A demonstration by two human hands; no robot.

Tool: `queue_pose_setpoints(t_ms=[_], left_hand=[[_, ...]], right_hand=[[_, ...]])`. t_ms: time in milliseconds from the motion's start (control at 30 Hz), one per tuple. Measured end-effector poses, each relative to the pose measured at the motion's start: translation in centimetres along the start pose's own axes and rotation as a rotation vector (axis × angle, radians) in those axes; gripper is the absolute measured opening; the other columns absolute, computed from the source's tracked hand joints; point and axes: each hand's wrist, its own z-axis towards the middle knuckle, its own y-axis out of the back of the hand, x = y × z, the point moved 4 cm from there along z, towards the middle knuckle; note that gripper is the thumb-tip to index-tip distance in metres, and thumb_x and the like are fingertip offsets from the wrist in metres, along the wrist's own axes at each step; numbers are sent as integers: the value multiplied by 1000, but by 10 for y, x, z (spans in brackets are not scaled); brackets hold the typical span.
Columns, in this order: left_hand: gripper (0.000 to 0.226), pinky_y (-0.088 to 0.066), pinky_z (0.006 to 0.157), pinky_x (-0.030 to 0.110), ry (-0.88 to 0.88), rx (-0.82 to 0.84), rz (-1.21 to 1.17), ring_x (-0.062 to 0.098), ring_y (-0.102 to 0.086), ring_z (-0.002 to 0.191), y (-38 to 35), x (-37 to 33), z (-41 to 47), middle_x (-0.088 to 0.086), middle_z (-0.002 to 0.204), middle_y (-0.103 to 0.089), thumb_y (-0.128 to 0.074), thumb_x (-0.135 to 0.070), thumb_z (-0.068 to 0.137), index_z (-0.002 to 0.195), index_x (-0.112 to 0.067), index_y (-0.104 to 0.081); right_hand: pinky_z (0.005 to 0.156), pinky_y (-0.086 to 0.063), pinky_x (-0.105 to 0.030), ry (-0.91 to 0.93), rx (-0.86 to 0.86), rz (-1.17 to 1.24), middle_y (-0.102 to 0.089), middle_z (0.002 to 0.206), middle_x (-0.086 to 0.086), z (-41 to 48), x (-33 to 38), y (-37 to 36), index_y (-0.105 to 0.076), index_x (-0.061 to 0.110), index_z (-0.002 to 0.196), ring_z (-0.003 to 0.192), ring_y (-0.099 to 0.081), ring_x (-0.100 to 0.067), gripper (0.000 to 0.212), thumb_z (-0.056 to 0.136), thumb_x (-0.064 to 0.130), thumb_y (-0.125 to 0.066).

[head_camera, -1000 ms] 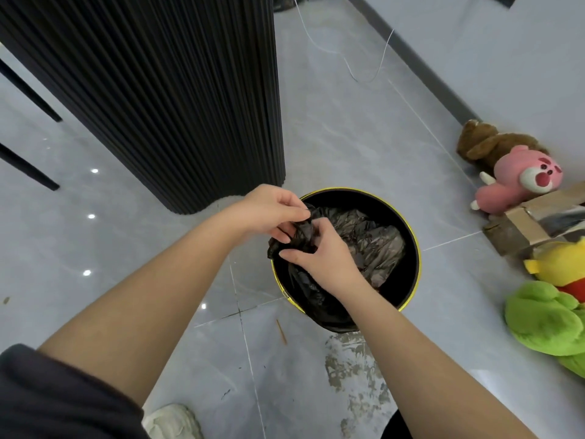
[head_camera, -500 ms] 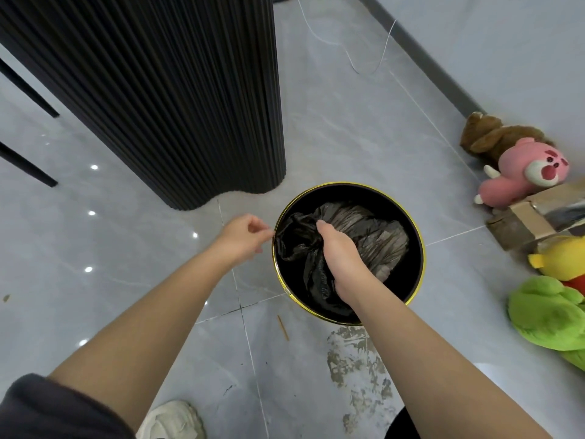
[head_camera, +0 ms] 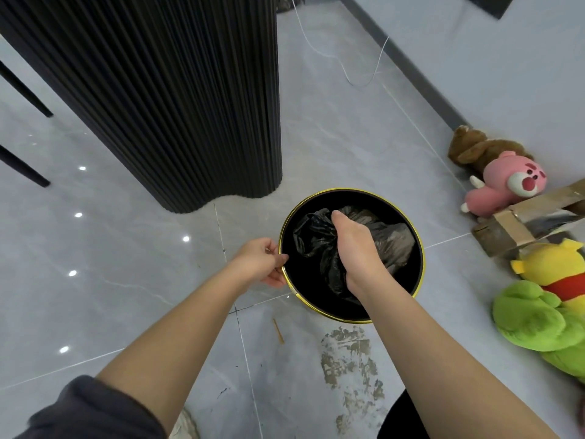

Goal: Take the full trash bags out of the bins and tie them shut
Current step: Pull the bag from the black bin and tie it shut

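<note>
- Left hand (head_camera: 264, 264) has let go of the bag neck since a second ago; it now pinches the gold rim of the bin (head_camera: 419, 245).
- Black trash bag (head_camera: 395, 245) sits inside the bin, gathered neck clenched in the right hand (head_camera: 354, 248).
- Risk: thin plastic may tear, or the bin may lift with it.
- Fluted black column (head_camera: 190, 99) near left, plush toys (head_camera: 519, 182) right; floor open ahead.

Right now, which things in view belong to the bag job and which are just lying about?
Job:
black trash bag, gripped by right hand
gold-rimmed bin, rim held by left hand

Lying about:
pink plush
brown plush
yellow plush
green plush
cardboard box
white cable
black fluted column
</note>
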Motion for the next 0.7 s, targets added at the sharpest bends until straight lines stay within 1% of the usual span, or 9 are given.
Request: queue_pose_setpoints(t_ms=[100, 167, 267, 300, 367, 433, 533, 600, 700], left_hand=[[11, -58, 49, 30, 11, -7, 11, 16, -64, 45, -1, -2, 0, 15, 65, -62, -55, -4, 93, 87, -8, -46], [12, -58, 50, 30, 22, -10, 21, 17, -64, 45, -2, -2, -1, 16, 65, -63, -55, -5, 93, 86, -8, -46], [10, -57, 48, 29, 26, -15, 46, 17, -64, 46, -2, -4, -2, 15, 66, -64, -56, -6, 92, 88, -7, -48], [9, -56, 47, 28, 26, -16, 51, 16, -65, 46, -2, -4, -2, 14, 67, -64, -57, -6, 92, 88, -7, -49], [8, -56, 47, 28, 28, -12, 57, 15, -65, 46, -2, -6, -3, 14, 67, -64, -57, -6, 92, 89, -7, -49], [6, -57, 48, 28, 29, 0, 66, 14, -65, 46, -4, -6, -4, 13, 68, -64, -55, -5, 93, 91, -7, -49], [3, -59, 53, 29, 25, -1, 76, 14, -66, 50, -3, -10, -9, 12, 72, -65, -53, -7, 95, 95, -5, -50], [10, -57, 60, 31, 21, -10, 88, 19, -67, 64, 2, -16, -15, 11, 87, -67, -52, -12, 96, 102, -4, -54], [25, -55, 68, 30, 5, 1, 82, 23, -66, 87, 21, -32, -29, 9, 113, -63, -51, -14, 96, 120, -9, -54]], right_hand=[[100, -42, -53, 48, -31, -1, -52, 123, -28, -4, 12, 2, -45, -9, 119, 115, -49, -42, 56, 92, 40, -48], [93, -49, -45, 73, -44, 43, -66, 107, -25, -4, 22, 4, -49, -10, 112, 110, -53, -44, 55, 88, 40, -51], [78, -46, -33, 89, -38, 130, -60, 83, -10, -7, 41, 12, -56, -8, 109, 83, -65, -28, 50, 87, 37, -52], [73, -45, -32, 102, -35, 154, -58, 80, -9, -9, 48, 15, -58, -9, 105, 77, -61, -23, 47, 89, 35, -52], [67, -44, -30, 140, -36, 179, -58, 73, -8, -14, 63, 22, -62, 1, 81, 71, -59, -21, 33, 92, 31, -52], [68, -48, -30, 179, -34, 198, -61, 66, -5, -23, 77, 26, -59, 12, 69, 68, -62, -22, 30, 93, 30, -53], [75, -52, -38, 234, -6, 248, -65, 62, -3, -34, 98, 29, -64, 16, 68, 71, -66, -25, 29, 92, 30, -54], [83, -53, -46, 235, 39, 273, -66, 68, -7, -40, 109, 26, -65, 15, 72, 77, -67, -28, 27, 92, 30, -54], [79, -53, -43, 233, 111, 299, -66, 62, -5, -50, 121, 14, -64, 13, 73, 68, -67, -25, 27, 92, 29, -55]])
